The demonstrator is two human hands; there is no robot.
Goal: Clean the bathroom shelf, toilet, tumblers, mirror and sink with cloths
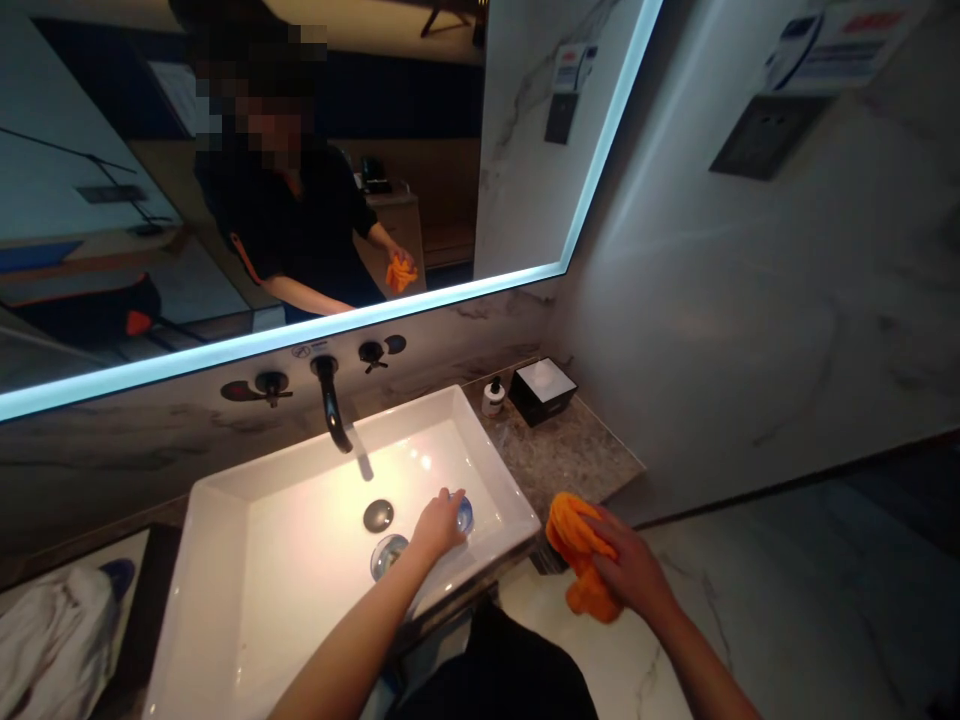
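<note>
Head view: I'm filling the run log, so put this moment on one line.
left hand: fingers on blue glass in sink | right hand: grips orange cloth, outside sink | other glass: in sink, beside drain

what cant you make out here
All in the head view:
- Blue item: partly hidden by the left hand
- Glass: partly behind the left forearm
- White cloth: cut off by the left edge
- Wall sign: print blurred
- Right hand: partly behind the orange cloth
</note>
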